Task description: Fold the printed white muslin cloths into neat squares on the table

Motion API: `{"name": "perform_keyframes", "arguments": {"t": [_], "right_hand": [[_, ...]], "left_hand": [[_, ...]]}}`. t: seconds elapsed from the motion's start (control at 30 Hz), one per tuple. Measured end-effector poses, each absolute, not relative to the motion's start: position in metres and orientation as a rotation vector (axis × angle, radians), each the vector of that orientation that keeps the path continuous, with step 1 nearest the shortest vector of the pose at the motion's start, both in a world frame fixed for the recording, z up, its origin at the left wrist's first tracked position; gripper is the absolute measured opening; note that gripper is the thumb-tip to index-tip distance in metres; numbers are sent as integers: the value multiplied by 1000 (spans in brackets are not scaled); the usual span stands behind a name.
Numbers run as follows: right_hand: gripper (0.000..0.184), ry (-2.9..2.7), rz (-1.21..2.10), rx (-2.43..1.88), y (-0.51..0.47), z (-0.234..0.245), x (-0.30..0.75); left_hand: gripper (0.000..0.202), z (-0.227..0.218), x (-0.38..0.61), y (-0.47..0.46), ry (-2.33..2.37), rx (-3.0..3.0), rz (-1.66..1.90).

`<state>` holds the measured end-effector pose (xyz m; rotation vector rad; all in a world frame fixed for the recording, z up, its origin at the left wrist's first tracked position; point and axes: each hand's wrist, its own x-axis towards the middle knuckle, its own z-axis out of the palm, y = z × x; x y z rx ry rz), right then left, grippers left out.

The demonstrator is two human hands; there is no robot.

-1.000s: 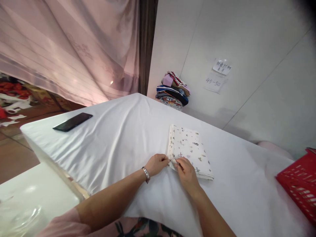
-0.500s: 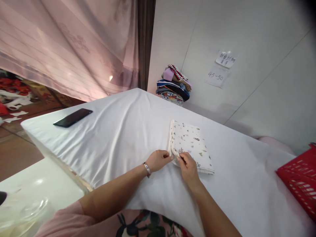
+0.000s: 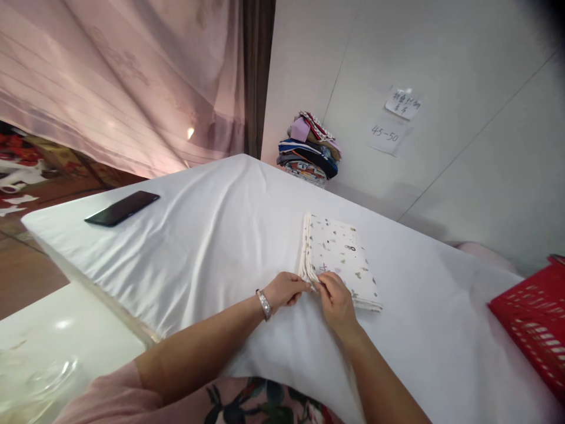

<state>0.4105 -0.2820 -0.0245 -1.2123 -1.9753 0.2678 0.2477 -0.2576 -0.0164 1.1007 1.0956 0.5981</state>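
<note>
A folded white cloth [image 3: 338, 253] with a small scattered print lies flat on the white-covered table [image 3: 212, 253]. Its near left corner is pinched between both hands. My left hand [image 3: 285, 290], with a silver bracelet at the wrist, grips the edge layers at that corner from the left. From the right, my right hand [image 3: 336, 299] holds the same corner, thumb and fingers closed on the layered edge. The fingertips of both hands nearly meet there and hide the very tip of the corner.
A black phone [image 3: 122, 208] lies on the table's left part. Stacked folded fabrics [image 3: 309, 150] stand against the wall at the back. At the right edge is a red plastic basket [image 3: 532, 318]. Handwritten paper notes [image 3: 385, 135] hang on the wall. A pink curtain [image 3: 132, 76] hangs behind.
My left fingers have slid slightly right and down along the corner, closer to the right hand. The cloth stays in place; the view has shifted a little.
</note>
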Motion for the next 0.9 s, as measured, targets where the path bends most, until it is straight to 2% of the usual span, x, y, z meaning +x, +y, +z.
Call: {"name": "perform_keyframes", "arguments": {"t": [0.27,0.43,0.53,0.63,0.9], "right_hand": [[26,-2203,216,-1141,-279,-22,418],[20,-2060,330,-1211,-279,-25,418],[15,-1940,430,-1263,-280,-26,416],[12,-1881,479,-1288,-280,-26,414],[14,-1709,368,-1352,-275,-17,408]], "left_hand": [[23,-17,251,-262,1124,1065,662],[29,-16,246,-258,1141,1198,689],[38,-16,237,-251,1322,1383,760],[40,-18,232,-246,1453,1498,681],[22,-20,240,-250,1487,1620,658]]}}
